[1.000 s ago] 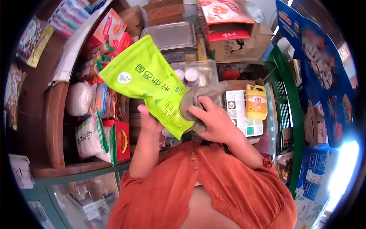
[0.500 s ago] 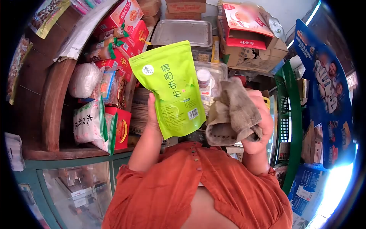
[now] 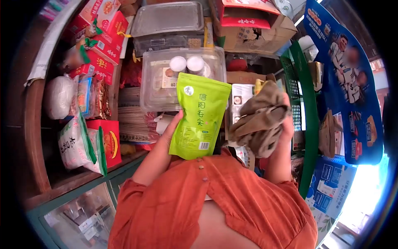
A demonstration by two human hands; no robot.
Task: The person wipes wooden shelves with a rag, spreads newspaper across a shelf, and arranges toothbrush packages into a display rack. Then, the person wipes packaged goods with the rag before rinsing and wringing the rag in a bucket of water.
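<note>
A bright green stand-up pouch of tea [image 3: 200, 118] with Chinese lettering is upright in front of my chest. My left hand [image 3: 175, 126] is closed on its left edge, with most of the fingers hidden behind it. To the right, a crumpled grey-brown cloth [image 3: 263, 118] hangs bunched in my right hand [image 3: 287, 124], whose fingers are partly covered by its folds. The pouch and the cloth are apart. Just beyond the pouch sits a clear plastic box [image 3: 151, 89] with two white-lidded jars [image 3: 186, 64] over it.
Red boxes [image 3: 110, 41] and bagged goods [image 3: 76, 143] fill the wooden shelf at left. A metal tray [image 3: 168, 18] lies at the back, beside a torn cardboard carton [image 3: 257, 37]. On the right stand a green basket [image 3: 304, 112] and a blue display board [image 3: 352, 83].
My view has turned, so the shelf goods sit further left. The pouch is lower and more upright, nearer my body. The cloth has been bunched into a different shape in my right hand.
</note>
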